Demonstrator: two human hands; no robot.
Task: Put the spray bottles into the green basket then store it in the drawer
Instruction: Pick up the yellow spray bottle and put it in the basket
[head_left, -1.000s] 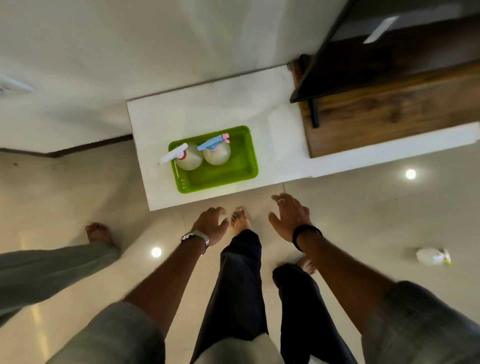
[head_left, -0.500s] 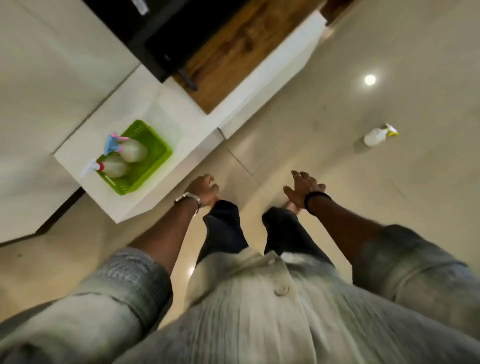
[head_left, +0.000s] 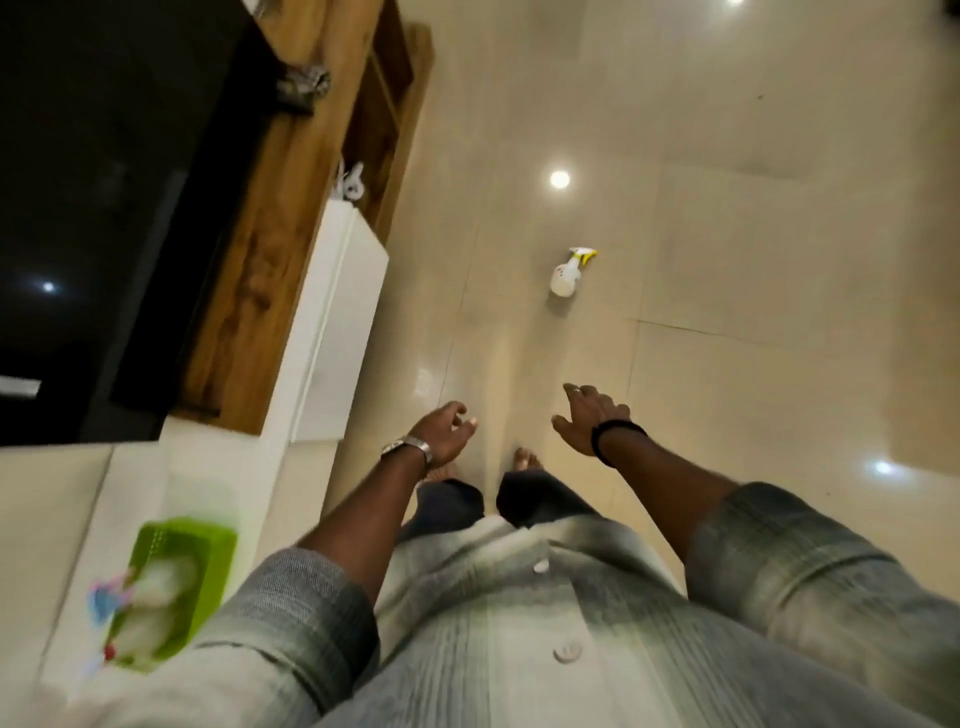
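Observation:
A white spray bottle with a yellow trigger (head_left: 567, 273) lies on the floor tiles ahead, well beyond both hands. The green basket (head_left: 208, 551) sits blurred on the white cabinet top (head_left: 140, 483) at the lower left, holding two white spray bottles (head_left: 156, 597), one with a blue and pink head. My left hand (head_left: 441, 431), with a wristwatch, hangs empty with loosely curled fingers. My right hand (head_left: 584, 418), with a black wristband, is spread open and empty, stretched toward the floor bottle.
A low wood and white cabinet unit (head_left: 332, 322) runs along the left, with a dark TV screen (head_left: 104, 208) above it. Glossy beige floor tiles (head_left: 727, 260) reflect ceiling lights. My bare feet (head_left: 524, 460) show between my arms.
The view has swung right, away from the basket and toward the bottle on the floor. The basket has slid to the lower left edge. Both hands stay empty.

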